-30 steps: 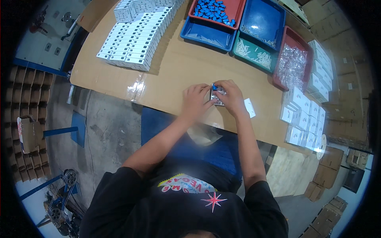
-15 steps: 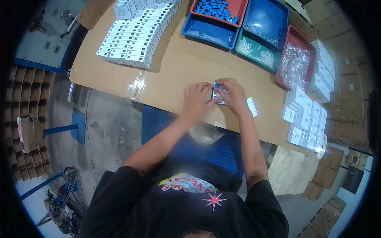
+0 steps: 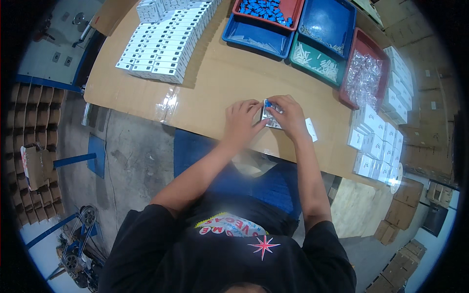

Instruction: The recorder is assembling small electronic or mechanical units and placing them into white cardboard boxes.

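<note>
A small open box (image 3: 272, 121) with white edges lies near the table's front edge, between my two hands. Inside it are clear and whitish small parts, with a bit of blue at its far left corner. My left hand (image 3: 240, 121) grips the box's left side, its thumb at the near edge and fingertips at the far edge. My right hand (image 3: 289, 117) is closed over the right side, thumb and forefinger around the blue part. The fingers hide much of the contents. A flat white piece (image 3: 311, 130) lies just right of my right hand.
Rows of white boxes (image 3: 159, 46) stand at the back left. Trays at the back hold blue parts (image 3: 266, 10), clear strips (image 3: 254, 43), small screws (image 3: 325, 41), white plugs (image 3: 315, 63) and clear bags (image 3: 362, 78). More white boxes (image 3: 373, 139) are stacked at the right.
Hardly anything differs. My right hand has shifted very slightly over the small box, and the whole view has moved a little.
</note>
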A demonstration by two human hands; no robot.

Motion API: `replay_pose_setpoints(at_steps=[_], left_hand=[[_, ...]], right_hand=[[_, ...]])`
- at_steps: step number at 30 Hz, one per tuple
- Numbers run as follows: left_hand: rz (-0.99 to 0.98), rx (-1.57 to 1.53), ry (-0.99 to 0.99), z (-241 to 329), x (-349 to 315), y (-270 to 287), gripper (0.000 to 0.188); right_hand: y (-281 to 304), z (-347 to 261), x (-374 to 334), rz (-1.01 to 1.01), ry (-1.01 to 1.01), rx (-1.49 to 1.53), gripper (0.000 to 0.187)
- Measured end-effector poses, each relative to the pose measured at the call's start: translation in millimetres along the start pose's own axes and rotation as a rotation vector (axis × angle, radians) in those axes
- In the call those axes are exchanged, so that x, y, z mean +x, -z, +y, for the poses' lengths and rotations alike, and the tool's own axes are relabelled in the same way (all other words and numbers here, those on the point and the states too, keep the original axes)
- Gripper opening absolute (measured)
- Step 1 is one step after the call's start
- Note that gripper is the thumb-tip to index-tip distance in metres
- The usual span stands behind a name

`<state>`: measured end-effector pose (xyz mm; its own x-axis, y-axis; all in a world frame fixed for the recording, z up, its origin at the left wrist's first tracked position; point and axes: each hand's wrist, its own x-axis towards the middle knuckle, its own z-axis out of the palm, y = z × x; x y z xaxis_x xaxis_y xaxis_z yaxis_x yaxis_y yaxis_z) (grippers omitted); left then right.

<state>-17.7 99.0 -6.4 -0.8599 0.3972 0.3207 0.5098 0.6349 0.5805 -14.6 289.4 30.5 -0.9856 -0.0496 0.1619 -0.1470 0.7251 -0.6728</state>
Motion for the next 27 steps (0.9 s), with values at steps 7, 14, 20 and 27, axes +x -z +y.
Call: replay_pose_setpoints(at_steps=[7,14,20,27], left_hand=[[-0.013,0.0,-0.002,0.0,1.1,-1.5,0.049],[-0.036,-0.009,0.016,-0.6,0.8,-0.6,0.048],[-0.053,-0.027,0.023,-3.4,1.0,-1.6,0.05],[-0.097,-0.05,0.033,0.0,2.6,3.5,0.064]], right_hand=[[-7.1,9.2,-5.5,0.051,0.04,-0.064,0.023],[-11.4,7.4,-22.9,0.081,0.117,-0.193,0.033],[-7.4,5.4,-27.2,0.078,0.125,-0.24,0.035],[-8.1,-3.1,-31.7,0.038,0.108,-0.284,0.038]])
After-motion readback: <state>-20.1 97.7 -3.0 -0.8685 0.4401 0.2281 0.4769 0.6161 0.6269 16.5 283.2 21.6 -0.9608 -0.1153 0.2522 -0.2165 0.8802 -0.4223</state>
